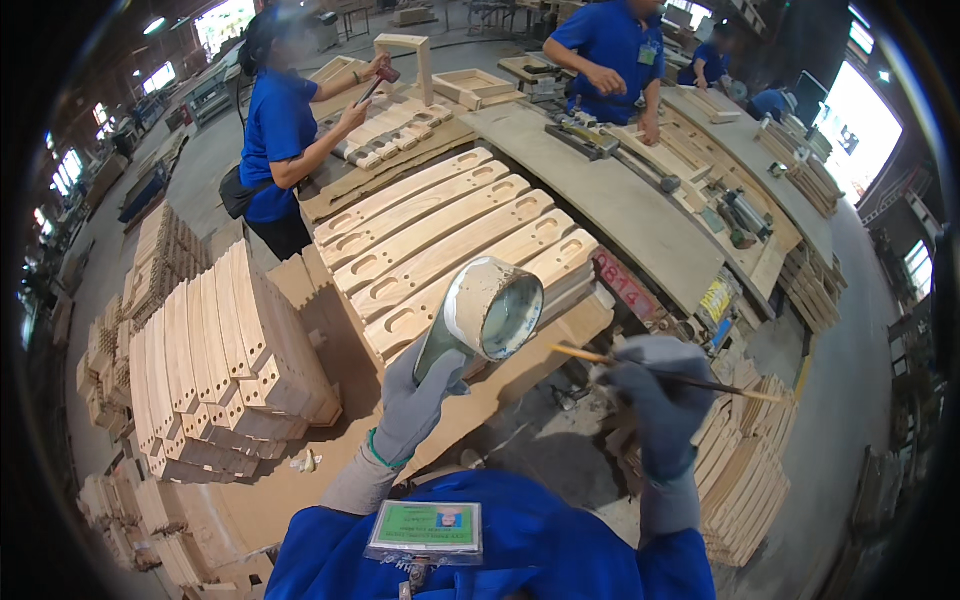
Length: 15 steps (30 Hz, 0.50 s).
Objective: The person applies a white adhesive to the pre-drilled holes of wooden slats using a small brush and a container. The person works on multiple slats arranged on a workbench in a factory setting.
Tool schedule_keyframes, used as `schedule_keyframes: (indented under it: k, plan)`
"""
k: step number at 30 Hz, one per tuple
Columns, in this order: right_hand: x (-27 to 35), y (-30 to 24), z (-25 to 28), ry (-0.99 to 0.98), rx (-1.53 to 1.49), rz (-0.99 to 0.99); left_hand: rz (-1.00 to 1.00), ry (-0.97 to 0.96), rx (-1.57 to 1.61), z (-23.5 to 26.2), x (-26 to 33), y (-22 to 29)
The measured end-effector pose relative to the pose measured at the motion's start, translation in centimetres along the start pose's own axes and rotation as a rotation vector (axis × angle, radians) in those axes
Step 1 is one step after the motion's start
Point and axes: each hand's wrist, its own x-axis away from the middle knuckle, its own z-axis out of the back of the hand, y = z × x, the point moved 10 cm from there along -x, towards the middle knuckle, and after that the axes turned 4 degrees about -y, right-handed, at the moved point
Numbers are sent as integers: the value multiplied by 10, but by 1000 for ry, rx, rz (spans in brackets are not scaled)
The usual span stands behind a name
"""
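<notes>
In my gloved left hand (412,405) is a greenish cylindrical container (466,312), its mouth tilted toward me and crusted with dried cream-coloured residue. Something pale and wet shows inside it. My gloved right hand (660,395), slightly blurred, grips a thin stick (745,391) with a dark middle and lighter ends; one end points left toward the container but stays apart from it. Just beyond the container lies a row of pale wooden slats (430,238) with oval recesses near their ends, side by side on a stack.
Curved wooden parts with drilled holes are piled at left (215,360); another wood stack (745,480) stands low at right. A co-worker (275,150) holds a hammer (385,75) at far left. Another co-worker (610,65) stands behind the grey-topped bench (600,180).
</notes>
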Motion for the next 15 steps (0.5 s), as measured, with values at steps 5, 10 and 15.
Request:
schedule_keyframes:
  k: [5, 10, 15]
  plan:
    - [-62, 16, -60, -144, 231, 333, -116, 95, -178, 3, -25, 17]
    - [-107, 78, -81, -350, -127, 82, -131, 269, -37, 13, -46, 13]
    - [-150, 130, -95, -691, -213, -161, -93, 470, -18, 9, -71, -2]
